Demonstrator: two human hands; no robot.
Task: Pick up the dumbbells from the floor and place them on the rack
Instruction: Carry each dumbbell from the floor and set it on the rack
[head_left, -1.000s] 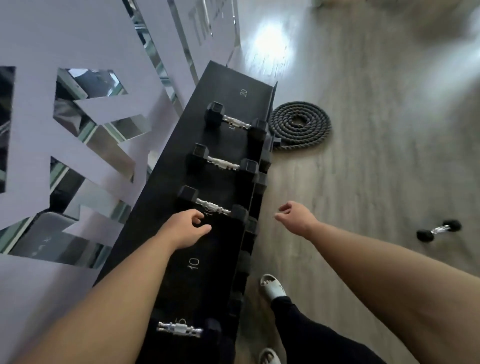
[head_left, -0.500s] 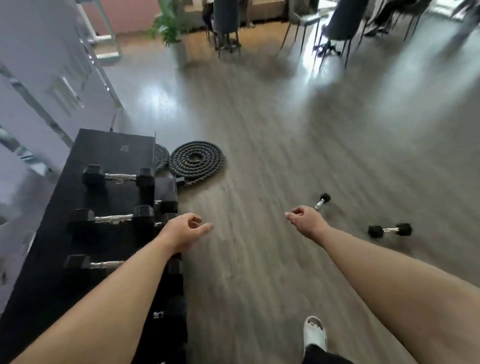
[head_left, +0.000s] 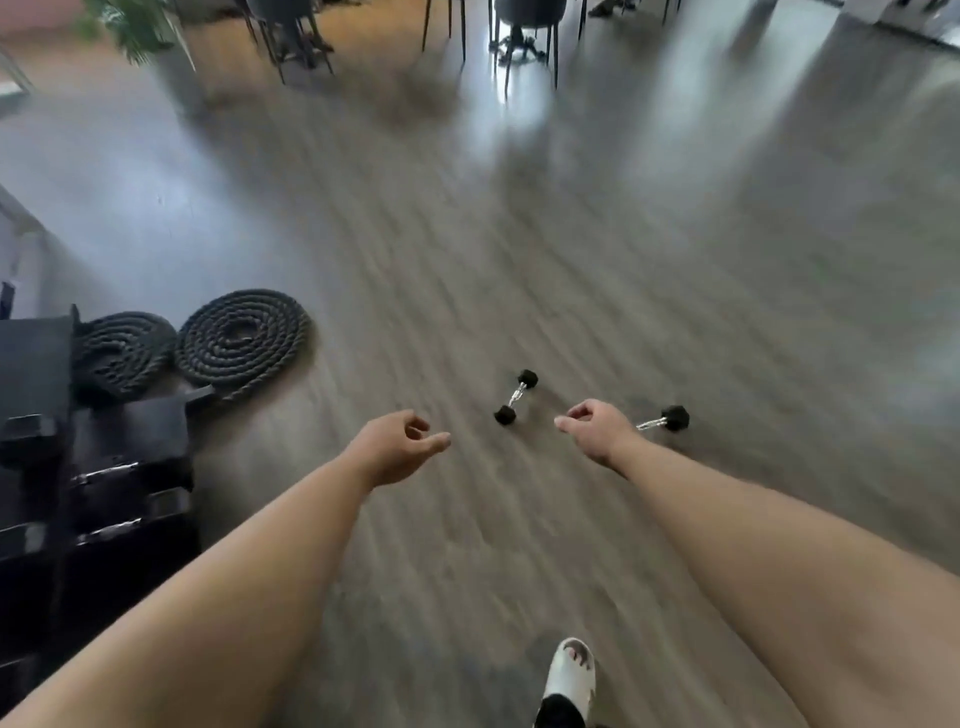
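Observation:
Two small black hex dumbbells with chrome handles lie on the wood floor ahead. One dumbbell lies in full view between my hands. The other dumbbell is partly hidden behind my right hand. My left hand hangs in the air with fingers loosely curled and holds nothing. My right hand is also loose and holds nothing, above the floor. The black dumbbell rack stands at the left edge, with several dumbbells on its tiers.
Two coiled black battle ropes lie on the floor beside the rack's far end. Chairs and a potted plant stand at the far side of the room. My white-sandalled foot is at the bottom.
The view has swung right, from the rack to the open floor. Both hands left the rack, and two floor dumbbells now lie close ahead of them.

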